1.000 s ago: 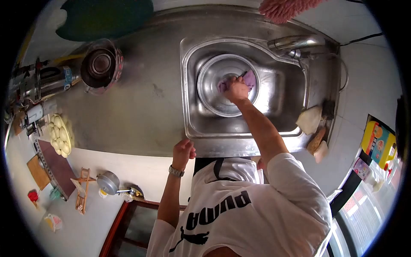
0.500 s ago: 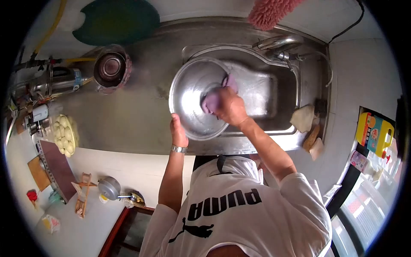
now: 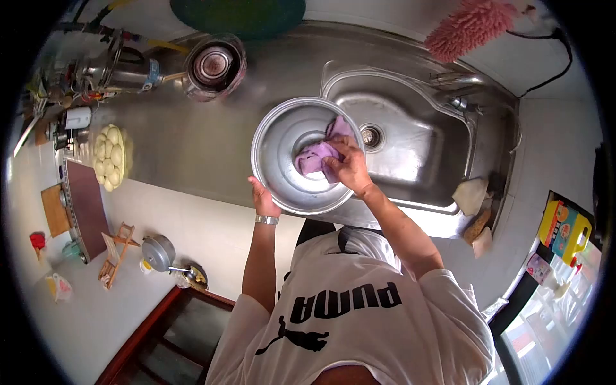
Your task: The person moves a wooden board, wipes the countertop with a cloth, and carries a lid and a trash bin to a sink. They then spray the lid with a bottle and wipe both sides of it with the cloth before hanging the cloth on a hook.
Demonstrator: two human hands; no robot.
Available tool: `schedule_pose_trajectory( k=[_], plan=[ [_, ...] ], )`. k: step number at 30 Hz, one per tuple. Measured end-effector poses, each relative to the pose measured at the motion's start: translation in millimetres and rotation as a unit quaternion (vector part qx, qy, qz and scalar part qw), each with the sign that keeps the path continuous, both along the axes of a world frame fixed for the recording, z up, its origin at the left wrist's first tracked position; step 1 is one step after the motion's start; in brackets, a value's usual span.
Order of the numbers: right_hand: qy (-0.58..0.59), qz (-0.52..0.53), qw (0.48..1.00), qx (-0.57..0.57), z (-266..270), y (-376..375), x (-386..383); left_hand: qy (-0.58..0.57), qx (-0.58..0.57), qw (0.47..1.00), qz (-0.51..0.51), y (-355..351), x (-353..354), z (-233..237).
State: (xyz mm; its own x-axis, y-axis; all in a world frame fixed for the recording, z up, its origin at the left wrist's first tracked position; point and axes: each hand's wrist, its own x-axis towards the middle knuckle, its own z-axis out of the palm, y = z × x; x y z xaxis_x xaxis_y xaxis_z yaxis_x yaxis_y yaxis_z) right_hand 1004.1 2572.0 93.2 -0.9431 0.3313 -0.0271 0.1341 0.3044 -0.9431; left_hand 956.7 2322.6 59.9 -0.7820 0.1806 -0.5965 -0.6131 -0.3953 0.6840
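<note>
Steel basin (image 3: 277,146) being clasped at its rim by closed left hand (image 3: 263,200), right hand (image 3: 350,170) clutching purple cloth (image 3: 311,159) inside.

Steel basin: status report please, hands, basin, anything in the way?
Left hand grips steel basin rim. Right hand presses purple cloth inside it. Basin held over sink rim and counter. Nothing blocking the hands.

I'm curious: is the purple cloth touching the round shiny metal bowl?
Touching. Head view: the right hand presses the purple cloth into the round metal bowl.
</note>
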Motion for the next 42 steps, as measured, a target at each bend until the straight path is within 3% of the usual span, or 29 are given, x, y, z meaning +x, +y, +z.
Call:
schedule_pose_trajectory(
  k=[1, 2, 4, 7, 9, 13, 15, 17, 18, 20, 21, 23, 24, 25, 26, 27, 28, 29, 31, 33, 35, 37, 38, 39, 41, 42],
  plan=[
    [0.031, 0.003, 0.996, 0.085, -1.4, -1.6, -0.1, -0.003, 0.002, 1.0, 0.005, 1.1, 1.3, -1.1],
    [0.03, 0.008, 0.996, 0.088, -2.5, -3.8, -1.2, 0.0, -0.009, 1.0, 0.02, 4.7, 2.9, -2.9],
    [-0.004, -0.044, 0.967, 0.252, 5.9, -9.1, -5.5, 0.022, -0.03, 0.998, 0.046, 5.4, 0.8, -14.3],
    [-0.038, -0.083, 0.981, 0.173, -0.8, -17.9, -6.6, 0.02, -0.101, 0.994, 0.043, 10.3, -0.2, -10.8],
    [-0.007, -0.097, 0.979, 0.179, -14.2, -7.7, -21.8, 0.016, -0.142, 0.989, 0.029, 8.1, -1.0, -12.9],
    [-0.117, -0.168, 0.969, 0.136, -38.4, 5.6, -60.2, 0.03, -0.256, 0.965, 0.05, 8.6, -3.9, -24.5],
    [-0.133, -0.152, 0.958, 0.204, -43.4, -7.2, -76.5, 0.017, -0.263, 0.964, 0.048, 9.7, -10.6, -22.8],
    [-0.098, -0.059, 0.962, 0.248, -5.2, -33.1, -77.0, 0.004, -0.27, 0.962, 0.046, 13.2, -15.9, -14.8],
    [0.014, -0.049, 0.953, 0.298, 16.2, -50.5, -80.5, 0.017, -0.29, 0.956, 0.037, 14.6, -18.2, -10.7],
    [0.113, 0.008, 0.932, 0.345, 22.3, -77.7, -83.9, 0.052, -0.311, 0.948, 0.034, 14.2, -20.3, -14.5],
    [0.092, 0.052, 0.935, 0.34, 35.2, -90.9, -75.4, 0.055, -0.31, 0.949, 0.031, 21.0, -21.9, -11.1],
    [0.137, 0.121, 0.917, 0.354, 45.2, -101.9, -70.8, 0.093, -0.115, 0.975, 0.166, 37.7, -20.0, -1.5],
    [0.136, 0.121, 0.918, 0.353, 42.4, -97.2, -73.0, 0.081, -0.113, 0.975, 0.175, 29.4, -19.4, -17.4],
    [0.126, 0.13, 0.914, 0.364, 35.5, -86.1, -79.7, 0.081, -0.114, 0.975, 0.174, 25.9, -20.6, -13.4],
    [0.116, 0.141, 0.91, 0.373, 26.1, -73.6, -88.1, 0.06, -0.236, 0.964, 0.104, 20.3, -19.5, -8.3],
    [0.097, 0.082, 0.926, 0.355, 5.4, -58.1, -98.7, 0.037, -0.355, 0.934, 0.032, 14.1, -18.7, -3.9],
    [-0.113, 0.139, 0.925, 0.335, -15.8, -35.7, -104.9, 0.01, -0.367, 0.93, -0.029, 7.4, -18.0, -6.3],
    [-0.27, 0.139, 0.899, 0.314, -6.4, -6.6, -119.5, 0.01, -0.368, 0.929, -0.028, 9.8, -17.3, -5.2],
    [-0.172, -0.034, 0.94, 0.292, -15.3, 23.6, -124.5, 0.076, -0.318, 0.943, 0.058, 20.9, -15.5, -2.5],
    [-0.151, -0.016, 0.937, 0.315, -25.1, 18.3, -123.8, 0.084, -0.333, 0.938, 0.039, 20.0, -19.5, -14.1],
    [-0.027, -0.001, 0.948, 0.318, 12.9, -15.5, -124.6, 0.091, -0.348, 0.933, 0.015, 19.7, -23.4, -20.0],
    [0.028, 0.117, 0.917, 0.381, -16.3, -58.6, -129.5, 0.101, -0.362, 0.926, -0.03, 20.1, -27.4, -19.6],
    [0.12, 0.108, 0.917, 0.363, 34.6, -67.4, -126.6, 0.104, -0.362, 0.925, -0.038, 21.3, -27.5, -16.1],
    [0.171, 0.084, 0.908, 0.374, 41.9, -68.4, -128.5, 0.125, -0.357, 0.925, -0.023, 24.5, -29.5, -10.1],
    [0.156, 0.132, 0.93, 0.305, 27.3, -45.8, -137.9, 0.146, -0.353, 0.924, -0.009, 28.8, -32.9, -1.4],
    [0.041, 0.15, 0.913, 0.376, 16.9, -28.9, -139.8, 0.156, -0.365, 0.918, -0.015, 28.9, -32.8, 1.9]
  ],
)
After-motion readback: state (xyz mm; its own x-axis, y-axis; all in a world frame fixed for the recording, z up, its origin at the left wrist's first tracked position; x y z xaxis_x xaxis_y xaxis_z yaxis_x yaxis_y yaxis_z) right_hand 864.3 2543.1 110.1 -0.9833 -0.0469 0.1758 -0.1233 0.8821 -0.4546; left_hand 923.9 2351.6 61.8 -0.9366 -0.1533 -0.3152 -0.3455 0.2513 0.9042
